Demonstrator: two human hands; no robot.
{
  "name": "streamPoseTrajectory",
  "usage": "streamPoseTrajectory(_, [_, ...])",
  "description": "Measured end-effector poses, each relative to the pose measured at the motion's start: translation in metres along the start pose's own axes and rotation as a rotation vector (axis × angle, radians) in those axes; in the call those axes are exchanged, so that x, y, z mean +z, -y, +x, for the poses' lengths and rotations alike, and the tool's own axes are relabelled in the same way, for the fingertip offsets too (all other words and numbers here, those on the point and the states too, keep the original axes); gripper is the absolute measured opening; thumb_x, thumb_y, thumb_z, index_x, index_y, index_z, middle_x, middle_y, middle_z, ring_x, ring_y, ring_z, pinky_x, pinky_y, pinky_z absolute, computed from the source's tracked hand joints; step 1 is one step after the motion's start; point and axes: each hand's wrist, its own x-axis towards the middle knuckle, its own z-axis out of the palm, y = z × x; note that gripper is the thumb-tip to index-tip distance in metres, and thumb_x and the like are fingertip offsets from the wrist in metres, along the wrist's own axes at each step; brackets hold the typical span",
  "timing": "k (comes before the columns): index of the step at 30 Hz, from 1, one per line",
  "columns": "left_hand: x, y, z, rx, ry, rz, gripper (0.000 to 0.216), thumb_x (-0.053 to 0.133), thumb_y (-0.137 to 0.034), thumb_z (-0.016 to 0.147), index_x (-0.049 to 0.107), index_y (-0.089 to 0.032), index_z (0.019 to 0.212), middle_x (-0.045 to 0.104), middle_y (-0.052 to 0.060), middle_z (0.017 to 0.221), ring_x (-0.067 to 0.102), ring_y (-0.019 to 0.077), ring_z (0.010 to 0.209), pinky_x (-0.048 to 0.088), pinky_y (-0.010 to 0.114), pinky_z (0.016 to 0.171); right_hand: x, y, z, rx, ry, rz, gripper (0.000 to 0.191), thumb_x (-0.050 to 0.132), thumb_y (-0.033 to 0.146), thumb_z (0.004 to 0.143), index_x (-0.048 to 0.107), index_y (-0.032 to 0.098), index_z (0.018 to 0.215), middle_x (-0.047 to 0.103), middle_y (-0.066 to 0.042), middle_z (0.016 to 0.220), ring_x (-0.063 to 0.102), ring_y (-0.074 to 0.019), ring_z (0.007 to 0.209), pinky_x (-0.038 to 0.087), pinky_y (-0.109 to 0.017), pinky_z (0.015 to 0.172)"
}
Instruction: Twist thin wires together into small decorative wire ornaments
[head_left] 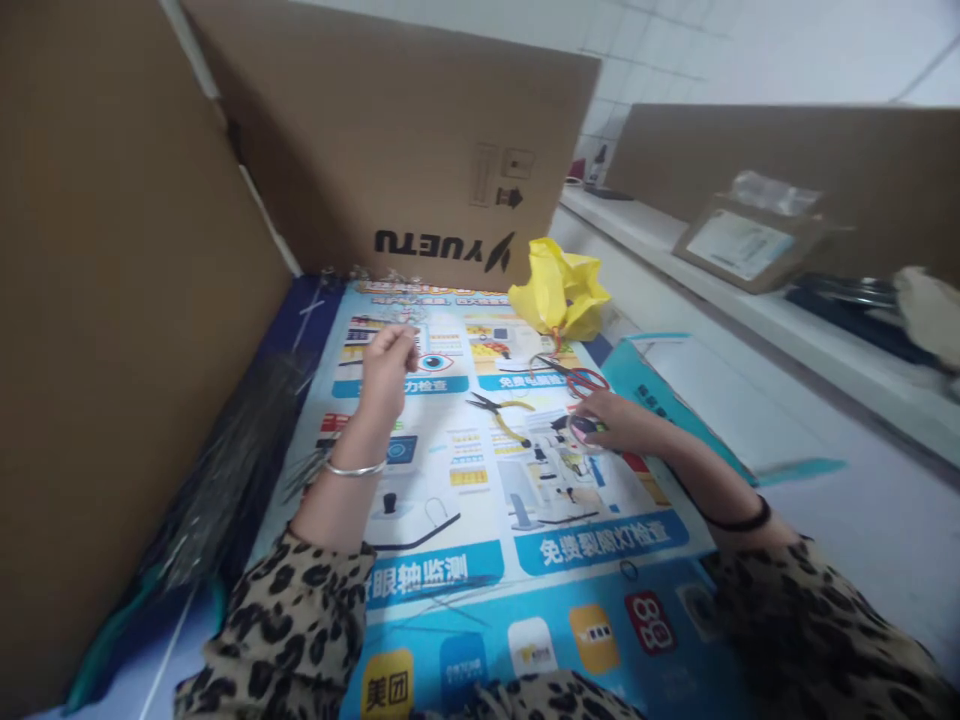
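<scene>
Left hand [391,368]: grip narrow, contents we cannot discern; right hand [624,424]: grip holding small round item [579,430]; yellow-handled pliers [496,408] between, open.

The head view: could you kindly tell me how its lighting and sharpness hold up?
Head view: the left cardboard panel is dim, the upper-right wall bright; head view: the right sleeve is soft toward the edge; head view: the pliers read fairly clearly, but anything pinched in the left hand is too small to tell.

Sm. round item [580,428] — dark w/ pink, pale rim — in R hand [627,422].
</scene>
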Motion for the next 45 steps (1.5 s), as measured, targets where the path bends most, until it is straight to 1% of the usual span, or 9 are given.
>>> streamPoseTrajectory(1, [0.001,-0.001,-0.001,0.006,0.013,0.005,0.010,0.059,-0.026,0.073,0.058,-0.016,0.073,0.042,-0.007,0.048,0.037,0.0044,0.040,0.028,0.016,0.039,-0.004,0.007,0.004,0.041,-0.020,-0.017,0.020,0.053,0.028,0.077,0.062,0.017,0.091,0.063,-0.009,0.098,0.056,-0.0205,0.095,0.039,-0.026,0.078])
streamPoseTrajectory(4, [0.002,-0.011,-0.002,0.073,-0.013,0.000,0.016,0.059,-0.031,0.076,0.056,-0.017,0.071,0.035,-0.008,0.043,0.031,0.0043,0.037,0.024,0.017,0.038,-0.015,0.039,0.019,0.154,-0.048,-0.100,0.027,0.038,0.031,0.087,0.061,0.018,0.079,0.065,-0.007,0.088,0.059,-0.0173,0.079,0.036,-0.024,0.062])
streamPoseTrajectory(8, [-0.004,-0.038,-0.002,0.160,-0.085,-0.117,0.023,0.059,-0.038,0.079,0.053,-0.018,0.070,0.031,-0.008,0.043,0.029,0.0045,0.037,0.022,0.019,0.038,-0.020,0.091,0.044,0.033,-0.035,-0.183,0.031,0.039,0.038,0.088,0.062,0.017,0.082,0.066,-0.007,0.090,0.058,-0.0191,0.082,0.036,-0.024,0.062])
streamPoseTrajectory(11, [-0.012,-0.067,-0.004,0.206,-0.118,-0.218,0.022,0.058,-0.038,0.080,0.052,-0.019,0.071,0.032,-0.007,0.046,0.030,0.0044,0.038,0.023,0.020,0.038,-0.025,0.111,0.064,-0.035,-0.025,-0.186,0.030,0.037,0.030,0.089,0.064,0.018,0.085,0.065,-0.009,0.094,0.056,-0.0196,0.091,0.038,-0.024,0.070])
streamPoseTrajectory(16, [-0.021,-0.099,-0.011,0.229,-0.181,-0.252,0.018,0.059,-0.033,0.081,0.053,-0.020,0.070,0.033,-0.007,0.048,0.032,0.0046,0.038,0.027,0.022,0.040,-0.034,0.094,0.091,0.147,0.014,-0.168,0.032,0.036,0.019,0.086,0.066,0.016,0.096,0.066,-0.011,0.101,0.058,-0.0204,0.094,0.039,-0.026,0.077])
streamPoseTrajectory(23, [-0.018,-0.097,-0.012,0.191,-0.143,-0.238,0.019,0.062,-0.033,0.078,0.052,-0.019,0.069,0.034,-0.006,0.048,0.033,0.0045,0.039,0.028,0.021,0.040,-0.007,0.083,0.112,0.281,0.052,-0.150,0.031,0.043,0.029,0.083,0.066,0.015,0.097,0.068,-0.014,0.097,0.062,-0.0218,0.086,0.041,-0.026,0.068])
streamPoseTrajectory(28, [-0.017,-0.096,-0.011,0.197,-0.142,-0.242,0.018,0.062,-0.031,0.077,0.053,-0.019,0.070,0.034,-0.007,0.047,0.034,0.0043,0.039,0.028,0.021,0.040,-0.003,0.074,0.115,0.291,0.032,-0.129,0.031,0.044,0.024,0.081,0.063,0.013,0.103,0.068,-0.013,0.097,0.063,-0.0201,0.087,0.042,-0.023,0.067])
streamPoseTrajectory(34, [-0.017,-0.093,-0.010,0.184,-0.155,-0.209,0.018,0.062,-0.031,0.078,0.053,-0.019,0.069,0.036,-0.006,0.048,0.034,0.0043,0.039,0.030,0.021,0.040,-0.003,0.060,0.122,0.327,0.055,-0.173,0.033,0.045,0.023,0.080,0.065,0.006,0.101,0.066,-0.020,0.099,0.062,-0.0248,0.093,0.043,-0.029,0.078])
streamPoseTrajectory(45, [-0.030,-0.106,-0.006,0.256,-0.215,-0.250,0.015,0.059,-0.028,0.080,0.054,-0.018,0.071,0.035,-0.007,0.048,0.034,0.0035,0.038,0.027,0.020,0.040,-0.002,0.093,0.136,0.223,0.009,-0.292,0.029,0.044,0.005,0.077,0.064,0.007,0.099,0.065,-0.024,0.099,0.062,-0.0311,0.096,0.046,-0.038,0.077])
